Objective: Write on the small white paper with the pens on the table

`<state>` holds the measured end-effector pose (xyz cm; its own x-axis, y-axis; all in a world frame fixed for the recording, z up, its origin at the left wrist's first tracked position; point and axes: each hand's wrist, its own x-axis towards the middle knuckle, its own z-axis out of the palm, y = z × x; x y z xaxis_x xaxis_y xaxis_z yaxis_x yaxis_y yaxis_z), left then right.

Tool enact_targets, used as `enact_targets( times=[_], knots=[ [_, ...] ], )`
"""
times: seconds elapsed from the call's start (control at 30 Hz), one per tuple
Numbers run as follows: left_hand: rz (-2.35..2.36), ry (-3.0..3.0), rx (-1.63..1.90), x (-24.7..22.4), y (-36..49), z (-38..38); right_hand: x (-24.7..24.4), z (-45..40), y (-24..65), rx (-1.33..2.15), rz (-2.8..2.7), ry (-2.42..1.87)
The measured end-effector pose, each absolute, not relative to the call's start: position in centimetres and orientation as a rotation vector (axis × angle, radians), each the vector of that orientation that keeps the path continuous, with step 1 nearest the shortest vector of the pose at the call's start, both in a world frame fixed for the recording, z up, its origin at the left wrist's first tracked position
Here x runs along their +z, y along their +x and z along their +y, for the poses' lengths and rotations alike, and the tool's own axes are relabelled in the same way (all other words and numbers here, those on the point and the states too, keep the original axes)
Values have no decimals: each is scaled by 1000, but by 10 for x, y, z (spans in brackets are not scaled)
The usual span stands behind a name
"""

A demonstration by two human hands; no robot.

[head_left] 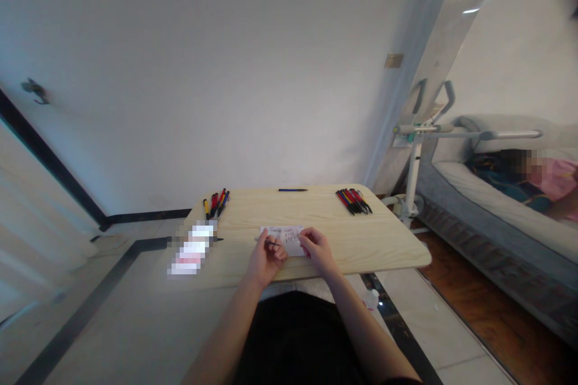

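A white sheet of paper with writing or print on it lies near the front middle of the table. My left hand is over its left part, fingers curled around a thin dark pen-like piece. Over the right edge of the sheet, my right hand has its thumb and fingertips pinched together. Whether it grips the paper or some small part cannot be made out. The two hands are a short way apart.
The pale wooden table carries a bunch of pens at right, several more pens at left and a single pen at the back. Exercise equipment stands to the right, near a person lying on a sofa.
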<state>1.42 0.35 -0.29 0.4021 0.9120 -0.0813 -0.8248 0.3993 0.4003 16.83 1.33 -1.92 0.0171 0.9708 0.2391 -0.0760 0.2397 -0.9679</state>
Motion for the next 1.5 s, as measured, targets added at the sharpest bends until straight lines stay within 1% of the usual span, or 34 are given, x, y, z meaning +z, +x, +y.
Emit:
enact_targets(
  times=[0.4,1.5],
  knots=[
    [254,331,1108,-4,14,3,-19,12,168,1067,-1258,-944],
    [304,299,1114,-2,14,3,-15,11,168,1060,-1276,-994]
  ],
)
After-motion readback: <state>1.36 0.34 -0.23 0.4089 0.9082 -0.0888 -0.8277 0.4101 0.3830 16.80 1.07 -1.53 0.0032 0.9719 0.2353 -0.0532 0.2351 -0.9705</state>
